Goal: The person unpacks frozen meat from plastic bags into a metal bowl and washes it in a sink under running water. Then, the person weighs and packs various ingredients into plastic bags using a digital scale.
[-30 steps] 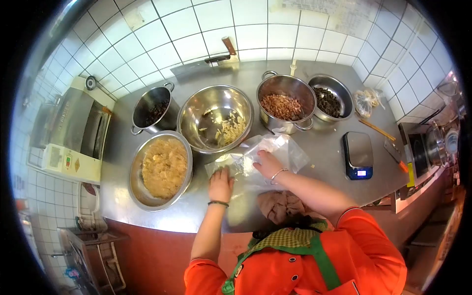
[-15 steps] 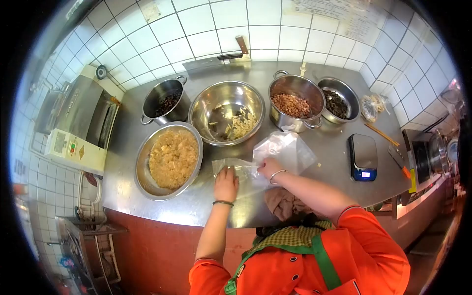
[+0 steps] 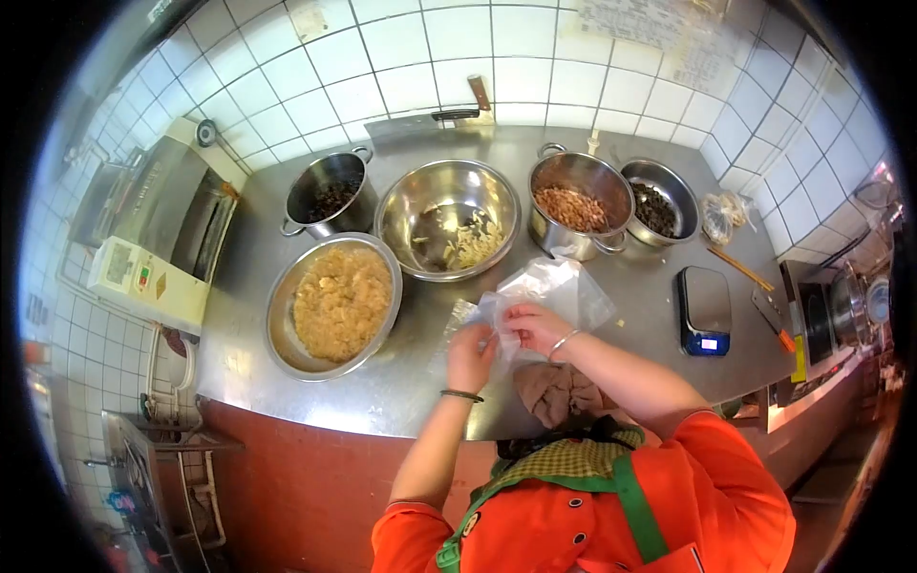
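My left hand [image 3: 470, 355] and my right hand [image 3: 537, 329] are close together over the front of the steel table. Both have their fingers closed on a clear plastic bag [image 3: 492, 310], which is crumpled between them. More clear plastic bags [image 3: 564, 289] lie flat just beyond my right hand. Behind the bags stands a large steel bowl [image 3: 406, 196] with pale sliced pieces in its bottom. Left of my hands, a steel basin [image 3: 279, 334] holds a mound of pale yellow, sticky-looking food [image 3: 344, 301]. A brown cloth [image 3: 556, 393] lies bunched below my right wrist.
Pots of dark food [image 3: 331, 196] and brown chunks [image 3: 578, 208] stand behind, beside a pan of dark pieces [image 3: 655, 210]. At right are a digital scale [image 3: 705, 306], chopsticks [image 3: 743, 268] and an orange-handled tool [image 3: 785, 339]. A cleaver [image 3: 430, 121] leans on the wall. A machine [image 3: 162, 239] stands left.
My left hand has moved right and up from lying on the plastic, and its fingers have closed. The bag has been lifted and gathered between my hands.
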Demonstrator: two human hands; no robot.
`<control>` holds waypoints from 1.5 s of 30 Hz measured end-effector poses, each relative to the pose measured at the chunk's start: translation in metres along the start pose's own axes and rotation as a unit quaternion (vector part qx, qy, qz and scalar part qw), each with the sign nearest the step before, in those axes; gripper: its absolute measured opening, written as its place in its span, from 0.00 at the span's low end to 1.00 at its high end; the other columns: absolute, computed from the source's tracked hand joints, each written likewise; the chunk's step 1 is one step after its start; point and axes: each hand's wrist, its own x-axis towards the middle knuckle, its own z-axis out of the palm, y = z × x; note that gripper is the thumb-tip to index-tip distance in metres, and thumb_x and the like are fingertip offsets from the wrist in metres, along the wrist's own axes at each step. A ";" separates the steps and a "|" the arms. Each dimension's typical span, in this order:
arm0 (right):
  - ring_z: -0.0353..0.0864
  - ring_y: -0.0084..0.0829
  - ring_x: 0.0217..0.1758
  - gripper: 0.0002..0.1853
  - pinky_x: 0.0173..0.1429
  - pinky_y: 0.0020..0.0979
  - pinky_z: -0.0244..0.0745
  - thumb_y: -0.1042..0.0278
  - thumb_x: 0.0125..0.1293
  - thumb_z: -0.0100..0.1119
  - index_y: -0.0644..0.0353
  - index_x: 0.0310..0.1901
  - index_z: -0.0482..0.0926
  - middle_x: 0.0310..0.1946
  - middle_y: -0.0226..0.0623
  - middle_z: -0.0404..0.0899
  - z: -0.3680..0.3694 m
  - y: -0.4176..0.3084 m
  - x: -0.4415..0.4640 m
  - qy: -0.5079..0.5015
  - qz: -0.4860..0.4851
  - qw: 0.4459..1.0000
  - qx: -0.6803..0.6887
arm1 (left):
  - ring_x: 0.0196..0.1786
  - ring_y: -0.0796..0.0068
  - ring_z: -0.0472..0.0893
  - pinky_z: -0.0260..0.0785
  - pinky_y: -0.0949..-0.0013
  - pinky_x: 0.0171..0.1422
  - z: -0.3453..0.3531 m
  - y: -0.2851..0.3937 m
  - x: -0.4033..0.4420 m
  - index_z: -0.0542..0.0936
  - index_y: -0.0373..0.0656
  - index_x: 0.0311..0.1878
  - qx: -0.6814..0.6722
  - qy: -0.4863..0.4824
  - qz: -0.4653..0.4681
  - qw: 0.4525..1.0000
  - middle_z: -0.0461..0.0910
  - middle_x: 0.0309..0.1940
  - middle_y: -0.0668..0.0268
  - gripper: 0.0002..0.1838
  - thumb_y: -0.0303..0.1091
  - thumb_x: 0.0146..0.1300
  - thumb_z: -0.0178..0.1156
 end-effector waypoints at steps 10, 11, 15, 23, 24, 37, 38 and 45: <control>0.67 0.16 0.26 0.09 0.29 0.19 0.64 0.62 0.57 0.58 0.58 0.35 0.77 0.24 0.24 0.72 0.002 -0.012 -0.016 0.054 0.036 0.981 -0.184 | 0.41 0.54 0.71 0.64 0.59 0.46 -0.008 0.010 0.005 0.75 0.39 0.36 0.083 0.054 0.083 0.992 0.73 0.36 0.56 0.11 0.26 0.45 0.59; 0.66 0.15 0.24 0.07 0.28 0.19 0.62 0.64 0.56 0.59 0.58 0.31 0.77 0.23 0.23 0.72 0.009 -0.019 -0.024 0.070 0.023 0.977 -0.199 | 0.41 0.53 0.71 0.64 0.60 0.47 -0.014 0.022 0.006 0.75 0.39 0.37 0.075 0.081 0.104 0.988 0.72 0.38 0.55 0.13 0.26 0.45 0.60; 0.65 0.15 0.24 0.07 0.29 0.19 0.63 0.67 0.54 0.61 0.59 0.31 0.76 0.23 0.23 0.71 0.010 -0.014 -0.022 0.084 -0.076 0.967 -0.226 | 0.38 0.59 0.73 0.65 0.64 0.44 -0.027 0.053 -0.002 0.75 0.38 0.39 0.103 0.129 0.054 0.985 0.73 0.38 0.55 0.10 0.27 0.52 0.58; 0.71 0.21 0.25 0.05 0.31 0.24 0.70 0.72 0.53 0.59 0.59 0.29 0.72 0.24 0.29 0.73 0.004 -0.026 -0.051 0.161 -0.180 0.962 -0.127 | 0.28 0.76 0.71 0.64 0.70 0.39 -0.027 0.066 0.008 0.69 0.44 0.29 -0.672 0.056 -0.283 0.683 0.72 0.23 0.69 0.05 0.31 0.61 0.50; 0.71 0.21 0.25 0.05 0.31 0.24 0.70 0.72 0.53 0.59 0.59 0.29 0.72 0.24 0.29 0.73 0.003 -0.029 -0.055 0.165 -0.182 0.961 -0.126 | 0.28 0.76 0.71 0.64 0.70 0.39 -0.033 0.068 0.007 0.69 0.44 0.29 -0.671 0.051 -0.283 0.683 0.72 0.23 0.69 0.05 0.31 0.61 0.50; 0.70 0.26 0.21 0.03 0.25 0.28 0.66 0.71 0.61 0.46 0.57 0.36 0.65 0.23 0.32 0.69 0.032 -0.107 -0.112 0.244 -0.258 0.911 -0.210 | 0.51 0.56 0.67 0.63 0.61 0.51 -0.044 0.140 0.007 0.67 0.38 0.52 0.077 0.114 0.152 0.979 0.66 0.47 0.52 0.24 0.31 0.51 0.60; 0.70 0.29 0.22 0.04 0.27 0.30 0.67 0.71 0.61 0.47 0.58 0.36 0.66 0.24 0.35 0.70 0.045 -0.110 -0.119 0.226 -0.330 0.866 -0.301 | 0.48 0.57 0.69 0.65 0.62 0.48 -0.040 0.153 0.013 0.69 0.40 0.51 0.091 0.110 0.185 0.972 0.68 0.43 0.54 0.21 0.29 0.52 0.58; 0.72 0.42 0.33 0.13 0.35 0.36 0.69 0.75 0.51 0.53 0.58 0.41 0.68 0.29 0.40 0.70 0.024 -0.127 -0.167 0.215 -0.386 0.562 -0.699 | 0.30 0.57 0.73 0.66 0.64 0.32 -0.047 0.141 0.042 0.75 0.40 0.37 0.118 0.090 0.183 0.972 0.72 0.27 0.58 0.08 0.23 0.51 0.54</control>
